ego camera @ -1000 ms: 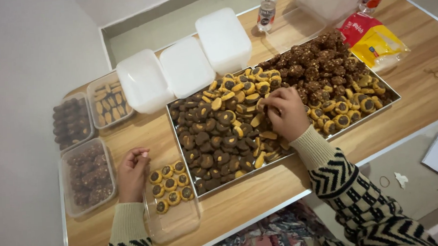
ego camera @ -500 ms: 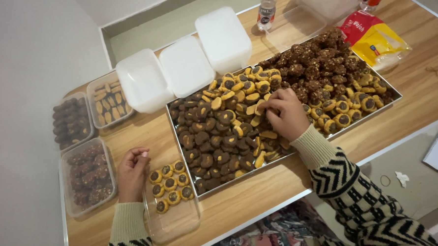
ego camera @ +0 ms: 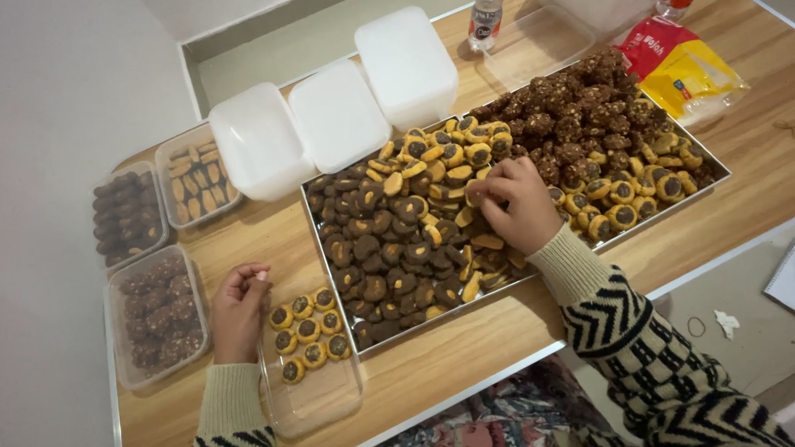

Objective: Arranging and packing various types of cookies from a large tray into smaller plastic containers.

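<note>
A big metal tray (ego camera: 543, 272) on the wooden table holds piles of round chocolate-topped cookies (ego camera: 398, 232) and dark clustered cookies (ego camera: 580, 99). My right hand (ego camera: 514, 202) reaches into the middle of the tray, fingers pinched on a cookie among the pile. My left hand (ego camera: 238, 309) rests loosely curled at the left rim of a clear plastic container (ego camera: 314, 401), which holds several of the round cookies (ego camera: 308, 330) in rows at its far end. The left hand holds nothing that I can see.
Left of the tray stand three filled clear containers (ego camera: 156, 319), (ego camera: 127, 216), (ego camera: 195, 180). Three white lidded boxes (ego camera: 335, 114) sit behind the tray. A bottle (ego camera: 485, 18), an empty clear container (ego camera: 533, 43) and a red and yellow bag (ego camera: 681, 68) lie at the back right.
My right hand has shifted slightly within the tray's cookie pile. My left hand stays beside the clear container.
</note>
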